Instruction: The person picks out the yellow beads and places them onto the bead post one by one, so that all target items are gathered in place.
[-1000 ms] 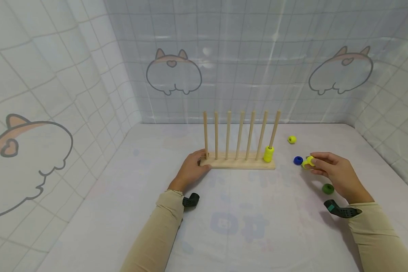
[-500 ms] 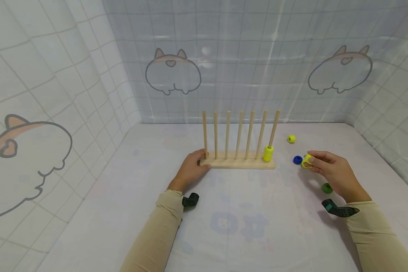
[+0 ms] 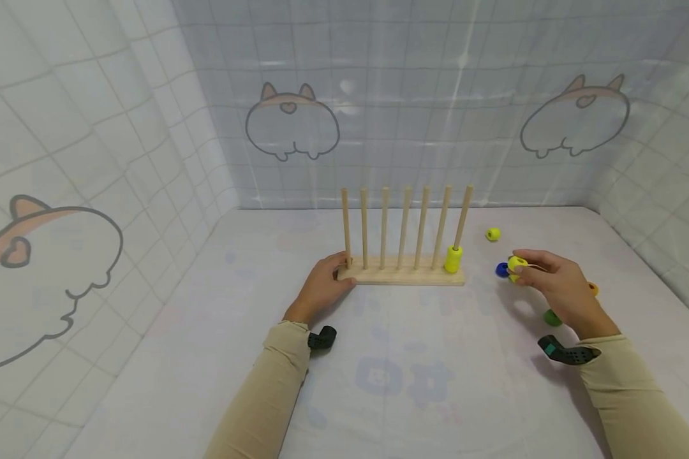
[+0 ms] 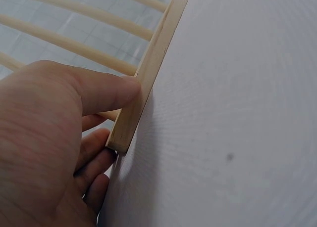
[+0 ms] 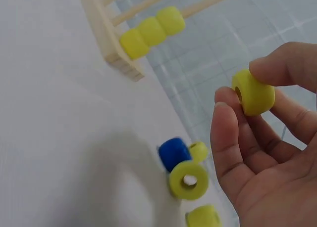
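Two arms [image 3: 264,398] extend forward, left hand [image 3: 319,285] gripping a wooden rack [image 3: 399,275], right hand [image 3: 563,285] pinching a yellow bead [image 5: 257,95].

One rack [image 3: 399,275] bears seven pegs [image 3: 404,229] and three beads [image 5: 151,31].

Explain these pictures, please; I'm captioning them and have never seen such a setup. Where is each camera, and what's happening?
No robot here: a person is working bare-handed. The wide picture comes from a camera worn on the head; the close ones, from a camera on each wrist. The left hand grips the left end of a wooden rack with seven pegs. Three yellow beads sit on the rightmost peg. The right hand pinches another yellow bead. On the pale surface lie a blue bead, a green bead, an orange bead and more yellow beads.
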`<state>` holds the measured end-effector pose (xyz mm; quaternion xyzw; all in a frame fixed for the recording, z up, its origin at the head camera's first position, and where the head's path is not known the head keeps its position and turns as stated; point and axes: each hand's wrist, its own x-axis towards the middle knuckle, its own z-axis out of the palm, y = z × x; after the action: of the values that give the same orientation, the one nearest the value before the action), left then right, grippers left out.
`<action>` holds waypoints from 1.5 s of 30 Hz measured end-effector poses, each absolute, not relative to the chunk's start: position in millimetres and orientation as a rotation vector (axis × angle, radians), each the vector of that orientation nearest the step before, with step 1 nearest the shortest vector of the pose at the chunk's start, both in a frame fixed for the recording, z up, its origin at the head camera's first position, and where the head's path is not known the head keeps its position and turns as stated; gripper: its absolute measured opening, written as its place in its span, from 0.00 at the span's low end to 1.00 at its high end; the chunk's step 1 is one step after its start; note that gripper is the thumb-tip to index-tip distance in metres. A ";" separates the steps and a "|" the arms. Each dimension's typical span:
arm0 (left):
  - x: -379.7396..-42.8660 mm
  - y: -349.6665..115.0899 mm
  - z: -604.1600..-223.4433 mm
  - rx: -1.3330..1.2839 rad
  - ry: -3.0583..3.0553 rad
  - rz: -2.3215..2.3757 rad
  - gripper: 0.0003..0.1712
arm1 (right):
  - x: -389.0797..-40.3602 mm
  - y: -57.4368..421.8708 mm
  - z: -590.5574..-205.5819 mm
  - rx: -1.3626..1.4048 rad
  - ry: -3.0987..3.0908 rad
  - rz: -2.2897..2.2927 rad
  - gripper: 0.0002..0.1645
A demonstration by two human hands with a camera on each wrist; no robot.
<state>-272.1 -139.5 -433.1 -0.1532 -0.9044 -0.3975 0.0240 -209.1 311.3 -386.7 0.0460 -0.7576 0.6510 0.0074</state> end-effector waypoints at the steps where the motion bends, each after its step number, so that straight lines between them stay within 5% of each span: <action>1: -272.3 -139.5 -433.1 -0.477 -2.799 -1.230 0.34 | -209.2 310.7 -385.0 0.148 -2.364 2.034 0.23; 16: -273.1 -141.0 -433.8 -0.465 -2.818 -1.245 0.34 | -217.8 285.6 -361.2 0.115 -2.478 1.828 0.35; 45: -272.9 -140.1 -434.7 -0.495 -2.787 -1.235 0.33 | -235.2 260.9 -332.3 0.247 -2.055 2.168 0.23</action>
<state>-272.9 -140.1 -434.7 -0.1601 -0.9021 -0.3998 0.0266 -235.2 260.9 -332.3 0.0821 -0.6838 0.7214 0.0719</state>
